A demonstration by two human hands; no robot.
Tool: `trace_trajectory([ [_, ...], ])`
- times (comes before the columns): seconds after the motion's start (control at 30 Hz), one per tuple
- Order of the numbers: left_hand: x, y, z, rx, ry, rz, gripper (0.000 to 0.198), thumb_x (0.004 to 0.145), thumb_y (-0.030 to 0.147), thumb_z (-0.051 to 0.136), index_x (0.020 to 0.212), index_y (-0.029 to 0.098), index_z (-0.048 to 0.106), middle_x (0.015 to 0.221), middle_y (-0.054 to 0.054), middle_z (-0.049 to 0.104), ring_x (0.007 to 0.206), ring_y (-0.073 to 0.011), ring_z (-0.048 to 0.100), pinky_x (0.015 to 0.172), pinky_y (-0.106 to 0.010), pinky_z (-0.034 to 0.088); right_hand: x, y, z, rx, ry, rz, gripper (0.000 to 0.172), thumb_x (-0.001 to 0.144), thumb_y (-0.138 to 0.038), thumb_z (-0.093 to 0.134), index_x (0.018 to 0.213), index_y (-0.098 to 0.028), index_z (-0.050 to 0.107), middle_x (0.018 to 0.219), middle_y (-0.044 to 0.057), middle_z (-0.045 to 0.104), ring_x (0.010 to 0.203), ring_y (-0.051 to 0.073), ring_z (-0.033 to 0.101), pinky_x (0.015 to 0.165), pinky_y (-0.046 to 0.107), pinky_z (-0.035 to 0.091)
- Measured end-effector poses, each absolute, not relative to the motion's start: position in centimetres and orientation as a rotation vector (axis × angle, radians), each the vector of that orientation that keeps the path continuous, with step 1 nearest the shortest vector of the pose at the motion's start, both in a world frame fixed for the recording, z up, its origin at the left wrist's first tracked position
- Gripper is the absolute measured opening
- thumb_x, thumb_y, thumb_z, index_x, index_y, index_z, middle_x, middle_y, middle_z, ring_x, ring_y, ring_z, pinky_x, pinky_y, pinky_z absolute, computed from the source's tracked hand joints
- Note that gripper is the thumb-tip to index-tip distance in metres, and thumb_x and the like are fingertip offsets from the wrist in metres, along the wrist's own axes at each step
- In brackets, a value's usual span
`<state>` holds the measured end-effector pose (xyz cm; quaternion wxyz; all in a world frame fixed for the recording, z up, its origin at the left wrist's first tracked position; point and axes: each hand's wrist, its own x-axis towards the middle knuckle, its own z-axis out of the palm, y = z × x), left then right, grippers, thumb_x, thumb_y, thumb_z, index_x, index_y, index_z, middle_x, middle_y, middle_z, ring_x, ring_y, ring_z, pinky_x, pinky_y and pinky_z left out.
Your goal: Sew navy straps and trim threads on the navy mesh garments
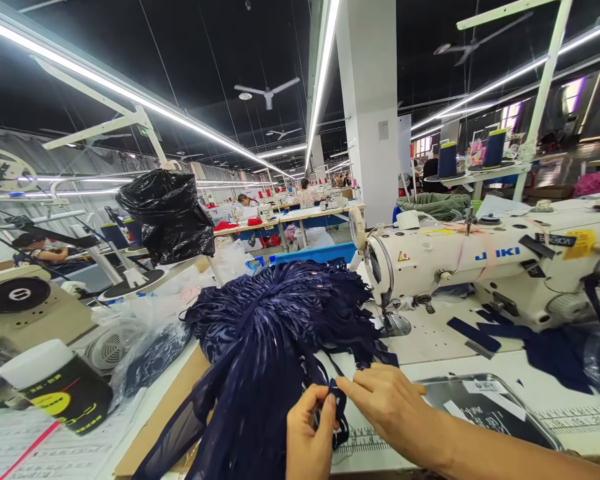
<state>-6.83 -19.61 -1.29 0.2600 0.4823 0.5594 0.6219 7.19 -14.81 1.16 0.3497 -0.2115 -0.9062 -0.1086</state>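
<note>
A big bundle of navy fabric strips [280,300] is heaped on the table in front of me, its long ends hanging toward the near edge. My left hand [311,430] pinches a narrow navy strip [341,400] between thumb and forefinger. From the right, my right hand [390,403] meets it, its fingertips closed on the same strip close to the left thumb. Its thumb is mostly hidden. Loops of the strip dangle below the fingers. Just behind my right hand is the needle area of a white sewing machine [445,253].
A metal tray [490,407] with paper labels lies at right, near navy scraps [555,353]. On the left stand a black cup with a white lid [63,387], papers [75,443] and another machine [25,300]. A black plastic bag [165,213] hangs behind. People sit farther back.
</note>
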Motion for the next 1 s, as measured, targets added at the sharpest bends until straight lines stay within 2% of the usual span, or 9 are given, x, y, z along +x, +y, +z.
trace_trajectory([
  [0.27,-6.8,-19.7,-1.8,1.469,1.552,1.683,0.034,0.073,0.049,0.053,0.062,0.018,0.058,0.051,0.003,0.044,0.043,-0.0101,0.04,0.044,-0.021,0.034,7.3,-14.6,0.9,-0.483,-2.384,-0.312,0.027,0.084,-0.004,0.033,0.097,-0.011,0.055,0.06,0.001,0.054,0.049,0.014,0.045,0.049,0.027,0.029],
  [0.5,-7.4,-19.7,-2.4,1.454,1.569,1.611,0.034,0.073,0.05,0.052,0.067,0.018,0.06,0.053,0.003,0.045,0.045,-0.0111,0.04,0.045,-0.021,0.033,7.5,-14.3,1.5,-0.389,-2.409,-0.278,0.028,0.082,-0.002,0.029,0.085,-0.013,0.055,0.058,0.001,0.052,0.048,0.014,0.042,0.048,0.027,0.028],
  [0.63,-7.7,-19.6,-2.3,1.452,1.489,1.57,0.037,0.074,0.052,0.051,0.065,0.017,0.059,0.053,0.003,0.042,0.046,-0.0105,0.039,0.046,-0.02,0.034,7.6,-14.1,0.9,-0.375,-2.367,-0.118,0.027,0.086,-0.007,0.027,0.078,-0.015,0.052,0.056,0.0,0.051,0.046,0.013,0.04,0.048,0.025,0.028],
  [0.8,-7.4,-19.5,-1.9,1.594,1.425,1.536,0.033,0.077,0.047,0.048,0.062,0.018,0.055,0.056,0.002,0.045,0.055,-0.0124,0.043,0.054,-0.021,0.035,7.0,-14.2,0.3,-0.537,-2.242,0.443,0.016,0.085,-0.016,0.034,0.082,-0.017,0.049,0.06,-0.002,0.049,0.051,0.011,0.041,0.052,0.023,0.03],
  [0.9,-7.5,-19.7,-1.4,1.73,1.39,1.481,0.03,0.081,0.04,0.045,0.064,0.018,0.055,0.061,0.001,0.05,0.061,-0.014,0.047,0.061,-0.023,0.036,6.7,-14.2,0.7,-0.594,-2.073,1.09,0.006,0.081,-0.02,0.043,0.085,-0.018,0.046,0.05,-0.009,0.038,0.044,0.008,0.032,0.046,0.021,0.026],
  [1.0,-8.0,-20.0,0.2,1.92,1.333,1.339,0.027,0.084,0.032,0.043,0.064,0.017,0.054,0.063,0.001,0.049,0.062,-0.0136,0.048,0.064,-0.022,0.036,6.5,-14.6,1.3,-0.521,-1.688,1.76,0.017,0.077,-0.031,0.053,0.083,-0.019,0.043,0.043,-0.013,0.029,0.037,0.005,0.021,0.038,0.018,0.018],
])
